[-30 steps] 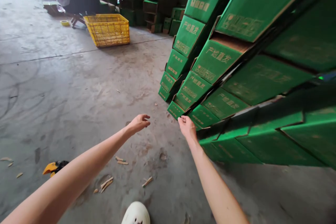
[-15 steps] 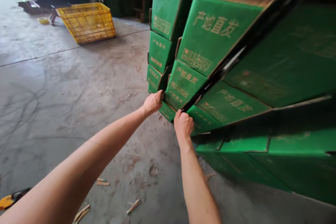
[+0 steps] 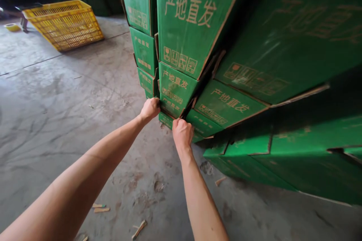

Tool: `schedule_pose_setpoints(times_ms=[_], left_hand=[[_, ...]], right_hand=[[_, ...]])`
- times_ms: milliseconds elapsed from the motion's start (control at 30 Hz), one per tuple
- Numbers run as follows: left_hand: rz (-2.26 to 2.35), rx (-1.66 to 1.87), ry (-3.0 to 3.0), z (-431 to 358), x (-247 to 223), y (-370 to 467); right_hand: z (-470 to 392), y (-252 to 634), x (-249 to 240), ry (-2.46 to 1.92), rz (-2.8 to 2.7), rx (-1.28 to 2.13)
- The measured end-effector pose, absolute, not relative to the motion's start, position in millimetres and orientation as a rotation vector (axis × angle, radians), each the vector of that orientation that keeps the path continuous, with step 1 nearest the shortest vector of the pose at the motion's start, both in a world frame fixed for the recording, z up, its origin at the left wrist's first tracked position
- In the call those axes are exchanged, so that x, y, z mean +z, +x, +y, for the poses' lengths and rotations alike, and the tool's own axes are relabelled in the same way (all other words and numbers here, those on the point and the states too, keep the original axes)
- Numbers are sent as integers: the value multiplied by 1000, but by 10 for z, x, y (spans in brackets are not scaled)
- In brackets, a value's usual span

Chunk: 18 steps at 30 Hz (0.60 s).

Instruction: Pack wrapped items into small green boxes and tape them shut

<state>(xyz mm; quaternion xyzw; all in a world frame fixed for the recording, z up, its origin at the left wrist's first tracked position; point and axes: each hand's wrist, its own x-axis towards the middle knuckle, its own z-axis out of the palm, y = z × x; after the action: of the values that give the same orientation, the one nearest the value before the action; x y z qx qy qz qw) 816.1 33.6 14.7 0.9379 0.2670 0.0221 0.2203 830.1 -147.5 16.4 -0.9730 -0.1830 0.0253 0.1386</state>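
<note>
Both my arms reach down to a tall stack of green cardboard boxes with pale printed characters. My left hand (image 3: 150, 109) is closed on the left edge of a low green cardboard box (image 3: 172, 107). On that box's right edge my right hand (image 3: 183, 132) is curled shut, its fingertips hidden in the dark gap. Above it in the same stack sit a larger green box (image 3: 186, 41) and another beneath that one. A lower box (image 3: 165, 119) shows between my hands, near the floor.
Another stack of green boxes (image 3: 143, 47) stands to the left, and more boxes (image 3: 232, 99) rise close on the right. A yellow plastic crate (image 3: 68, 26) tilts on the concrete floor (image 3: 56, 120) beside a yellow tape roll (image 3: 12, 27). Cardboard scraps (image 3: 139, 229) lie near my arms.
My view has turned to the right, so the stacks, crate and hands appear further left. Both hands keep their hold on the same low box.
</note>
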Motion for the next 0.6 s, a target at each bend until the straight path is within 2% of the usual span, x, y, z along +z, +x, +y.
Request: schedule_pose_setpoints(times_ms=[600], left_hand=[[826,-40,2424,-80,158,6552]], right_hand=[[-1953,7083,93,-2925,-977,-101]])
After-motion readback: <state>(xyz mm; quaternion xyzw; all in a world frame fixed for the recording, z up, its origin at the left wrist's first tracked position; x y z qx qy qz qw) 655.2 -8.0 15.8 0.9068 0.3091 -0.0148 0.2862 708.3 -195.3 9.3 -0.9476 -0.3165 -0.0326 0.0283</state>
